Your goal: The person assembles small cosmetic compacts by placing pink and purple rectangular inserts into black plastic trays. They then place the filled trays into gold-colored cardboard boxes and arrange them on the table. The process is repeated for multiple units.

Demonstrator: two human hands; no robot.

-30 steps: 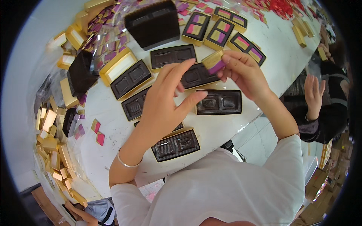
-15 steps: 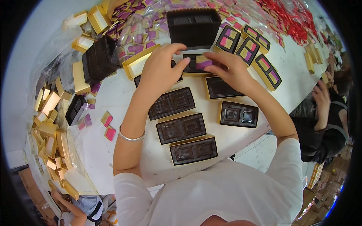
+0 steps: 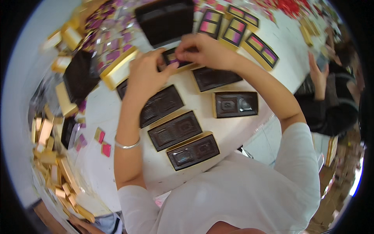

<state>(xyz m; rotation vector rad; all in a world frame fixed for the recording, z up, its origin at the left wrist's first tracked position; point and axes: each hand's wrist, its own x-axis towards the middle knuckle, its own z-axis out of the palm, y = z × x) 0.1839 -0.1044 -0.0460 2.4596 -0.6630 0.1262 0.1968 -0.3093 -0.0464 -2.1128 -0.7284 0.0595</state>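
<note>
A gold box with a dark brown two-compartment tray lies on the table under both hands. My left hand grips the box's left end, thumb along the near side and fingers behind. Over the tray, my right hand has its fingers pinched together, their tips down at the left compartment. A small purple and gold wrapped square shows at those fingertips, partly covered by them. Other gold boxes with bare dark trays stand nearby, such as one box on the right and another box close to me.
Filled boxes stand at the far right. Behind my hands rises a stack of dark trays; another tray stack leans at the left. Wrapped squares heap at the back, gold boxes at left. Another person's hand shows right.
The view has shifted, so the table appears moved left and tilted. My right hand has brought the wrapped square down into the tray's left side, and my left hand has closed onto the box.
</note>
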